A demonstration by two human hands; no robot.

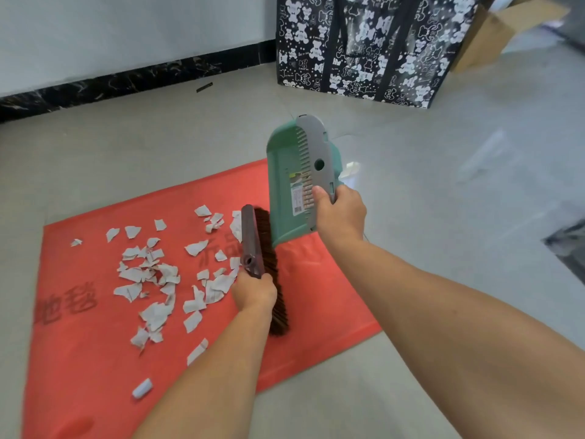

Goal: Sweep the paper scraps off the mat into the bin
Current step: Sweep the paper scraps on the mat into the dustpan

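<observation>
— Where are the paper scraps [152, 274]?
— They are all on the red mat [95, 359], which lies flat on the floor [443, 185]. They are spread over its left and middle parts, thickest near the centre. A small white cylinder [142, 388] lies apart from them near the mat's front edge.

— And the left grip [254, 291]?
— Its fingers are curled tightly round the near end of a brush [253, 242]. The brush's dark back faces the scraps and its brown bristles point right. It hangs at the right edge of the scraps. The bristles may touch the mat, but motion blur hides it.

— The right grip [340, 213]?
— It is clamped on a green dustpan [285, 191], with the thumb over the grey comb-toothed piece. The pan is raised and tilted on end above the mat's far right corner, just beside the brush's far tip.

— Anything behind?
— A black bag with white bear print [373, 49] stands on the floor by the wall, with a cardboard box [487, 36] beside it.
</observation>
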